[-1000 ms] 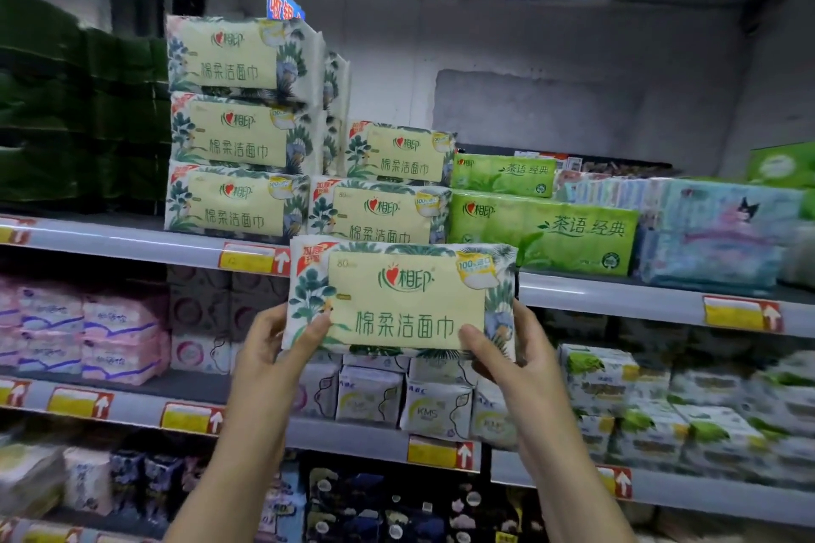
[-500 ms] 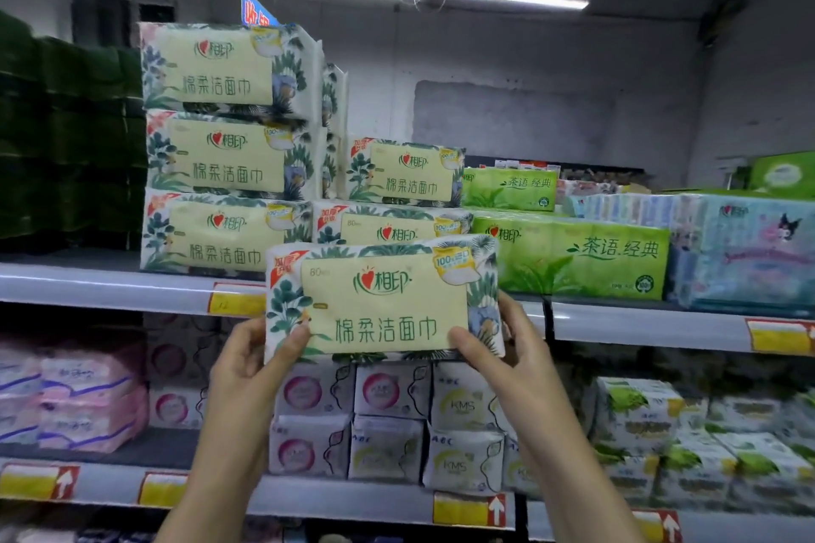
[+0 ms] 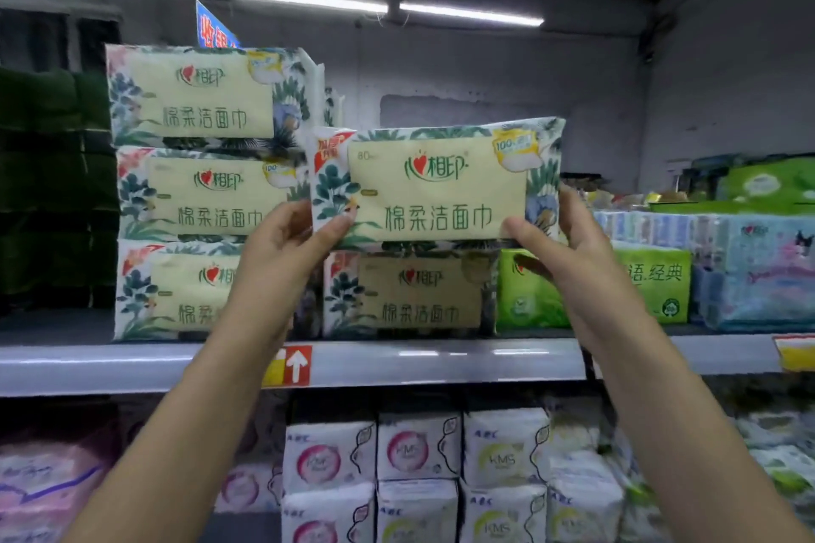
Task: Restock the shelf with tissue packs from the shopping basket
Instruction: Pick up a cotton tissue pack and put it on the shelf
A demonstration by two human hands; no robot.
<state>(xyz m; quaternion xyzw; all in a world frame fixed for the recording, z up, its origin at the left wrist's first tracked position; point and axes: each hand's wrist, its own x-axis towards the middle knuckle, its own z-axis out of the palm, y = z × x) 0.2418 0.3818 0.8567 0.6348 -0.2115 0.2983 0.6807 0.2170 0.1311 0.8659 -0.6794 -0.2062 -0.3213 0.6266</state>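
I hold a cream tissue pack (image 3: 436, 183) with green leaf print and green lettering, raised level with the upper shelf. My left hand (image 3: 286, 242) grips its lower left corner and my right hand (image 3: 569, 247) grips its lower right corner. The pack hovers just above a matching pack (image 3: 410, 293) standing on the grey shelf (image 3: 397, 362). To the left stands a stack of three of the same packs (image 3: 198, 194). The shopping basket is out of view.
Green tissue packs (image 3: 657, 282) and pale blue packs (image 3: 758, 273) fill the shelf to the right. Dark green packs (image 3: 48, 190) stand at the far left. White and pink packs (image 3: 419, 450) line the lower shelf. A grey wall rises behind the stock.
Both hands have lifted the pack up and to the right, from below the shelf edge to above the packs standing there. The view has moved closer to the shelf.
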